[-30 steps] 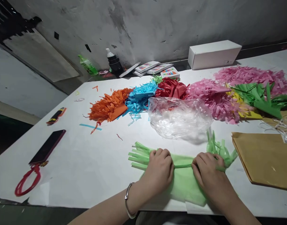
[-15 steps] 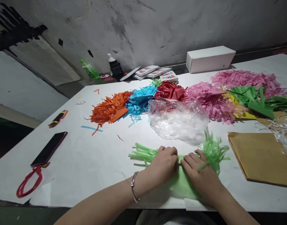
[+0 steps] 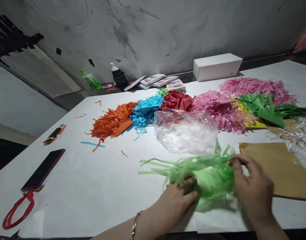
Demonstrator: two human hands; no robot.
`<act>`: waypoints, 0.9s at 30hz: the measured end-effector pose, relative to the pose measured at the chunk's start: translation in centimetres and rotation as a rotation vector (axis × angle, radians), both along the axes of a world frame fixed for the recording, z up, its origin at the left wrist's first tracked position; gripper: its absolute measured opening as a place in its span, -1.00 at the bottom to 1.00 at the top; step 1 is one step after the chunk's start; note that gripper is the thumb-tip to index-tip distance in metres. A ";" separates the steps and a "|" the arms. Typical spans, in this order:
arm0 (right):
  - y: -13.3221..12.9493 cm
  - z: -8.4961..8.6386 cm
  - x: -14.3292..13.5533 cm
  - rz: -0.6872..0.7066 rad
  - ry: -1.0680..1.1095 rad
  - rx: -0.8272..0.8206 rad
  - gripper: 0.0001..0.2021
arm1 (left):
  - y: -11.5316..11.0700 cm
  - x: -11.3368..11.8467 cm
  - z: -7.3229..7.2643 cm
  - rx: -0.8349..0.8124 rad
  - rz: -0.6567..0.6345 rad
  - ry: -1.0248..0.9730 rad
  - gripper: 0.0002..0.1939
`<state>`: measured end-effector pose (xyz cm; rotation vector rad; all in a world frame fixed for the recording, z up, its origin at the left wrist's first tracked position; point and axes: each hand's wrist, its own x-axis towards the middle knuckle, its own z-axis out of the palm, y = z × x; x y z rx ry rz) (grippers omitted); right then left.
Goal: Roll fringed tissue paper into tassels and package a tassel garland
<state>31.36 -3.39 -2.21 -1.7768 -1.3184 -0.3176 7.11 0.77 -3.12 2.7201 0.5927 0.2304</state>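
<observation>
Light green fringed tissue paper [image 3: 203, 178] lies bunched before me on the white-covered table, its loose strips trailing left and some standing up at the right. My right hand [image 3: 255, 186] pinches its right end between thumb and fingers, slightly raised. At the lower left side of the bunch, my left hand [image 3: 179, 200], with a silver bracelet on the wrist, is closed on the paper with bent fingers. Strips cover some of its fingertips, and the fringe is blurred by motion.
Behind lie a clear plastic bag [image 3: 186, 133] and orange [image 3: 113, 121], blue [image 3: 148, 110], red [image 3: 178, 101] and pink fringe bundles [image 3: 215, 110]. A brown paper stack [image 3: 275, 166] and white strings [image 3: 298, 143] are at right. A phone [image 3: 44, 170] and cutter [image 3: 54, 134] lie left.
My right hand has moved right and up, drawing green fringe across. My left hand has shifted lower on the paper. The whole view has tilted slightly.
</observation>
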 end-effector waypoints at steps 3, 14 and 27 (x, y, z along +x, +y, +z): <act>-0.4 0.9 2.1 -0.135 -0.023 0.076 -0.83 | 0.0 -0.4 0.6 -0.041 -0.008 -0.101 -0.69; 1.5 3.4 -1.7 0.766 -0.424 0.172 -0.72 | 3.9 2.7 8.2 -0.853 0.342 -0.367 -0.81; 4.1 1.6 -4.1 0.814 0.171 -0.009 -0.73 | 6.1 3.6 4.3 -1.313 0.542 -0.770 -0.56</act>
